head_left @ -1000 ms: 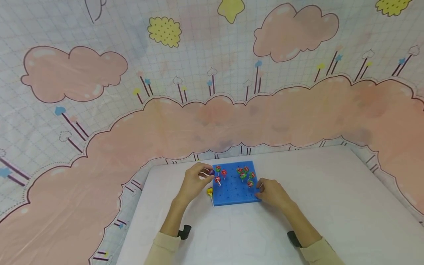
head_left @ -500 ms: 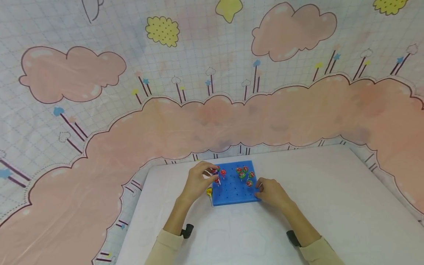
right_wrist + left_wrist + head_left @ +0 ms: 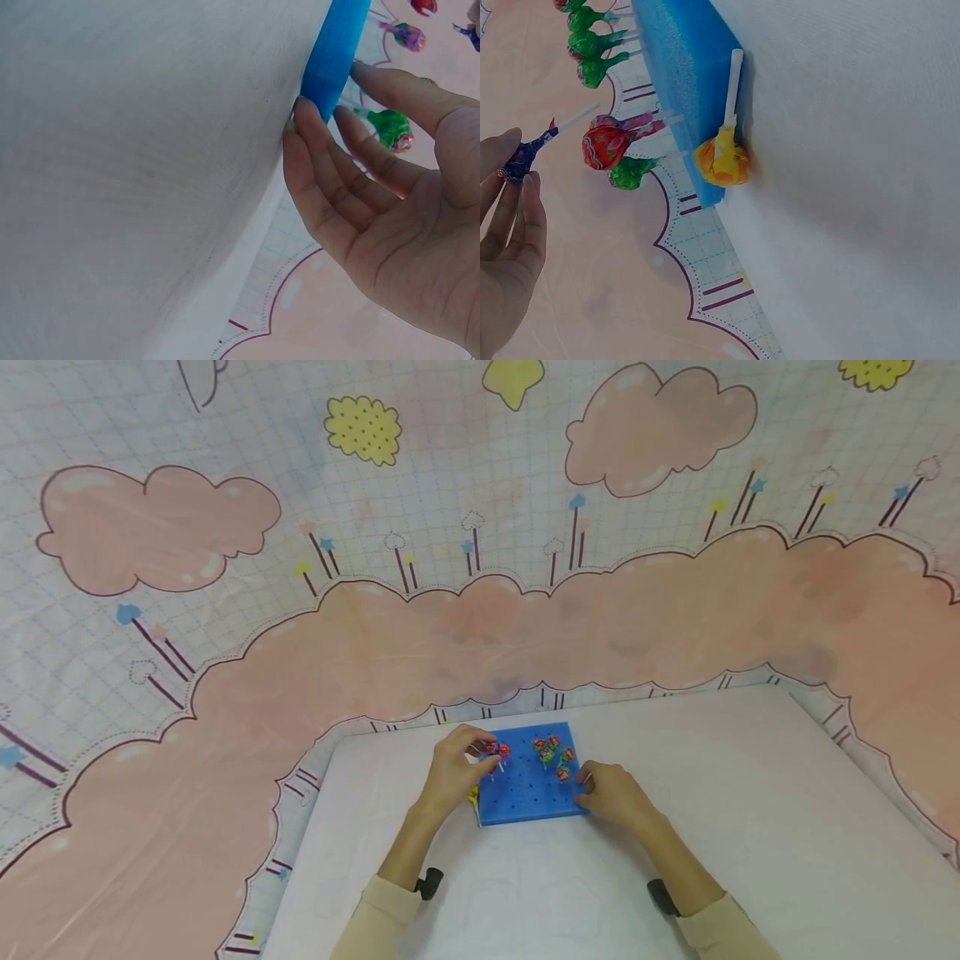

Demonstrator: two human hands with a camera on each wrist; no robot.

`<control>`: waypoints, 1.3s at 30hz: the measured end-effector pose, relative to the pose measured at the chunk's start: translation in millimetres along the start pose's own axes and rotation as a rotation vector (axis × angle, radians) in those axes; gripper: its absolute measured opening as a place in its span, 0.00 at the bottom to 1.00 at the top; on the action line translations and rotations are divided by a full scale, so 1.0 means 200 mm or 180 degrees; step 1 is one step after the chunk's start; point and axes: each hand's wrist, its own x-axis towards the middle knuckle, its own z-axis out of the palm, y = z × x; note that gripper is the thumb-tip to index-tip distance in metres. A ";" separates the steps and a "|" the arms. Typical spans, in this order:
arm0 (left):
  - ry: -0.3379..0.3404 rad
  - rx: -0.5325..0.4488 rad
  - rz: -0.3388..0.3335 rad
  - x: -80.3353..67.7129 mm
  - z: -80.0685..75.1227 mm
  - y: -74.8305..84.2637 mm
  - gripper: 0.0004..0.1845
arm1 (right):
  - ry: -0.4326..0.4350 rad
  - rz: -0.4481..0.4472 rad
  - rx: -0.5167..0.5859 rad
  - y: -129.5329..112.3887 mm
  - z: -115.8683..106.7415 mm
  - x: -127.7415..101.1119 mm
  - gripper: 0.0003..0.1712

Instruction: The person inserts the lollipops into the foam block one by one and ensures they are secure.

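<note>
Nearest to the person, two cream sleeves [image 3: 378, 914] reach forward over the white table [image 3: 750, 827]. The right hand [image 3: 611, 793] lies at the near right corner of the blue foam board [image 3: 525, 793], its fingers [image 3: 322, 161] nearly straight and pressed against the board's edge, gripping nothing. The left hand [image 3: 450, 768] is raised at the board's left side, and its fingertips [image 3: 510, 161] pinch the purple-wrapped head of a lollipop [image 3: 529, 154], the white stick pointing toward the board and its tip hanging free, just short of the foam. Under that hand a yellow lollipop [image 3: 721, 159] lies on the table, touching the board's left edge, its stick running along the side. Further in, lollipops in red and green wrappers stand with their sticks pushed into the board: a small group near the far left corner [image 3: 501, 750] and a cluster toward the far right [image 3: 553, 753]. Behind the table hangs a backdrop [image 3: 480, 568] printed with pink clouds.
</note>
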 end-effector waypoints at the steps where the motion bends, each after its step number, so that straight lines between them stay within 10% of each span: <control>1: -0.0005 -0.0003 0.0005 0.00 0.01 0.00 0.16 | -0.0004 0.0000 -0.0001 0.00 0.00 0.00 0.12; 39: -0.0099 0.0413 0.0089 0.02 0.14 -0.09 0.13 | -0.0028 0.0081 0.0001 -0.01 -0.01 0.00 0.13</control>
